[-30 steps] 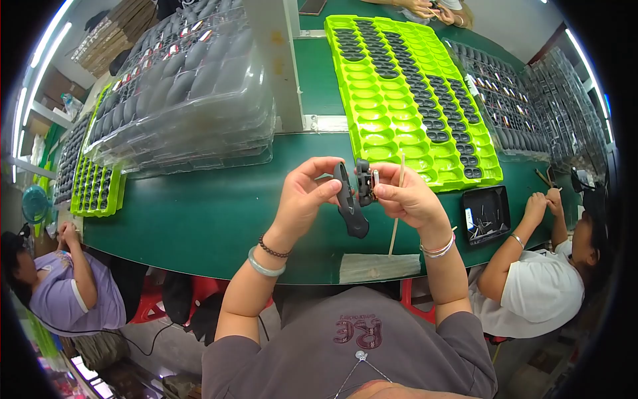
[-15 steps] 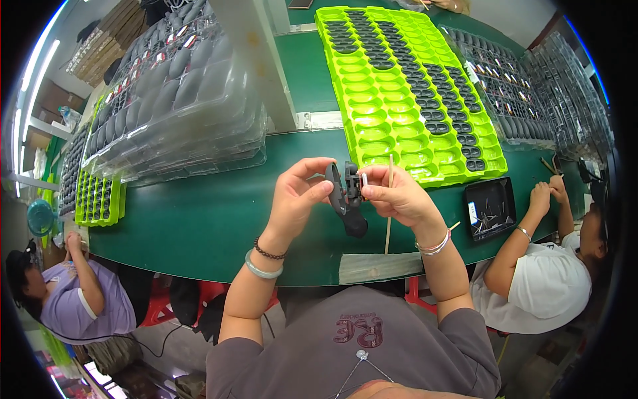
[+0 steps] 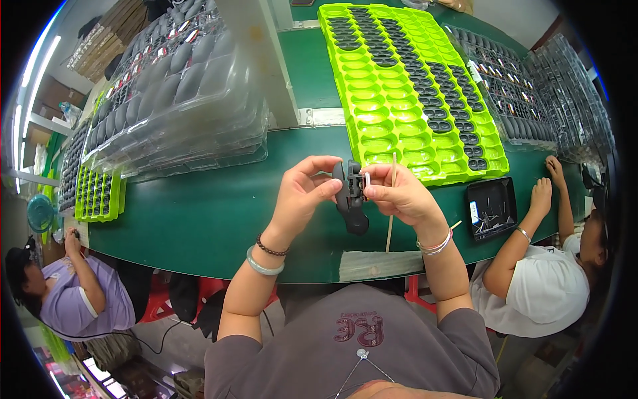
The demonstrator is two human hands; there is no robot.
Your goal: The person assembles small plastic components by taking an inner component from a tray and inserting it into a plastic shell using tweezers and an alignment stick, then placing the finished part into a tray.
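Observation:
In front of me, above the green table, my left hand (image 3: 304, 196) pinches a dark grey curved plastic shell (image 3: 354, 221) between thumb and fingers. My right hand (image 3: 403, 197) grips a black plastic inner part (image 3: 357, 178) with a small white piece on its right side. The shell and the inner part stand side by side, pressed close together; their contact faces are hidden from this angle. A thin wooden stick (image 3: 389, 234) is also in my right hand, passing between its fingers and pointing down toward the table edge.
A lime-green tray (image 3: 372, 147) with black oval parts lies ahead. Clear trays of grey shells (image 3: 199, 126) are stacked left by a post (image 3: 266, 66). A black box (image 3: 492, 199) of thin pieces sits right. A whitish pad (image 3: 379, 266) lies near the edge. Co-workers sit on both sides.
My left hand has brought the shell right and closer to the inner part, narrowing the gap between them. The right-hand co-worker's hands have moved apart.

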